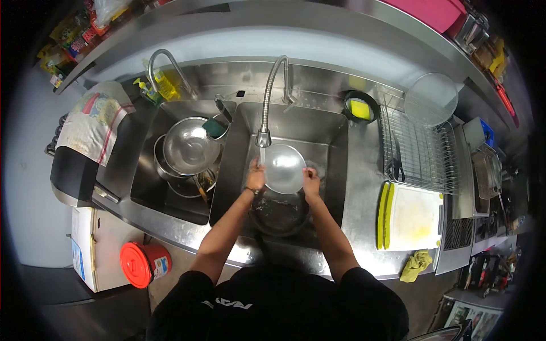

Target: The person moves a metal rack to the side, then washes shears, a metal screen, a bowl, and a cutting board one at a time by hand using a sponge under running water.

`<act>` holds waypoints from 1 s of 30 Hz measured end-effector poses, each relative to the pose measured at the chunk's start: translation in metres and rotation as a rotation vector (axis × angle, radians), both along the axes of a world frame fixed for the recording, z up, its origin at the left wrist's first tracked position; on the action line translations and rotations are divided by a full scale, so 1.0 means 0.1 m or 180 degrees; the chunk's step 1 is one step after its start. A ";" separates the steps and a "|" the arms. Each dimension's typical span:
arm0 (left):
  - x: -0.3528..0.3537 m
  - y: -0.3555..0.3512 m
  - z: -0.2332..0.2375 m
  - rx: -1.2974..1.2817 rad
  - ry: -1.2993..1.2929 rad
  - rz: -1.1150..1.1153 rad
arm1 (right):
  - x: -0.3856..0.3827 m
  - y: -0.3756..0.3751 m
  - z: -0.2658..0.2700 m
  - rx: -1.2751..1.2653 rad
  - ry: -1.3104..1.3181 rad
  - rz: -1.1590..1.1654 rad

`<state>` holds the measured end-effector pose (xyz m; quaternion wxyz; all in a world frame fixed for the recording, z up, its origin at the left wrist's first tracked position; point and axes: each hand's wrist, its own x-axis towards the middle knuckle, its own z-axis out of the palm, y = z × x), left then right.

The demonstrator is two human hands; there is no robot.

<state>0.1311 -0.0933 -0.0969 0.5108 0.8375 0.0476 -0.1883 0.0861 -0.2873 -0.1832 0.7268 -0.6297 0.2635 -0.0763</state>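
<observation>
My left hand (256,175) grips the left edge of a round, translucent lid (284,169) over the right-hand sink (335,148). At the opposite edge, my right hand (310,183) has its fingers closed on the rim. A flexible metal faucet (263,136) hangs just above the lid's upper left edge, and a thin stream of water seems to fall from it. Beneath the lid, nearer my body, a large round vessel (278,219) rests in the sink; its details are hard to make out.
The left sink holds a metal bowl (190,148), pots and a dark green scouring pad (214,128). Rightward are a black bowl with a yellow sponge (359,109), a wire dish rack (421,150), cutting boards (412,219) and a yellow-green cloth (416,265). A red lidded bucket (142,264) stands lower left.
</observation>
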 end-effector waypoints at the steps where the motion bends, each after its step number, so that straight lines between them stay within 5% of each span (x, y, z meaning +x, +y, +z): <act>1: -0.04 0.04 -0.03 -0.0746 0.0227 0.0400 | -0.04 0.09 0.17 -0.1452 -0.0350 -0.0378; 2: -0.08 0.06 -0.05 -0.1486 0.0455 0.0801 | -0.10 0.19 0.40 -0.2901 -0.0700 -0.0752; 3: -0.11 0.06 -0.02 -0.1482 0.0467 0.0797 | -0.20 0.28 0.71 -0.2901 -0.0687 -0.0753; 5: -0.19 0.06 0.10 -0.1322 0.0495 0.1152 | -0.43 0.42 1.24 -0.4641 -0.1550 0.0264; 6: -0.09 0.15 -0.20 -0.1323 0.0501 0.1146 | -0.49 0.45 1.22 -0.4645 -0.1542 0.0262; 7: 0.10 0.31 -0.76 -0.1082 -0.0008 0.0818 | -0.57 0.47 1.18 -0.4457 -0.1369 0.1440; 8: 0.10 0.32 -0.79 -0.0963 -0.0255 0.0645 | -0.61 0.48 1.15 -0.4172 -0.1164 0.2596; 9: 0.10 0.33 -0.80 -0.0842 -0.0508 0.0485 | -0.61 0.45 1.13 -0.4176 -0.1156 0.2597; 11: -0.22 0.14 0.06 -0.1423 0.0361 0.0921 | -0.57 0.32 1.11 -0.4389 -0.1029 0.2706; 21: -0.47 0.02 0.39 -0.1527 0.0024 0.0556 | -0.82 0.00 1.64 -0.4398 -0.1231 0.2378; 24: -0.45 0.18 0.29 -0.1573 0.0165 0.0422 | -0.87 -0.21 1.57 -0.1191 -0.0336 0.1149; 25: -0.47 0.22 0.25 -0.1585 0.0168 0.0448 | -0.83 -0.33 1.34 -0.1251 -0.0309 0.0985; 27: -0.48 0.28 0.06 -0.1537 0.0285 0.0508 | -0.80 -0.52 1.03 0.2555 -0.0701 0.0061; 30: -0.60 0.32 -0.13 -0.1545 0.0307 0.0267 | -0.77 -0.68 1.01 0.2701 -0.0614 -0.0159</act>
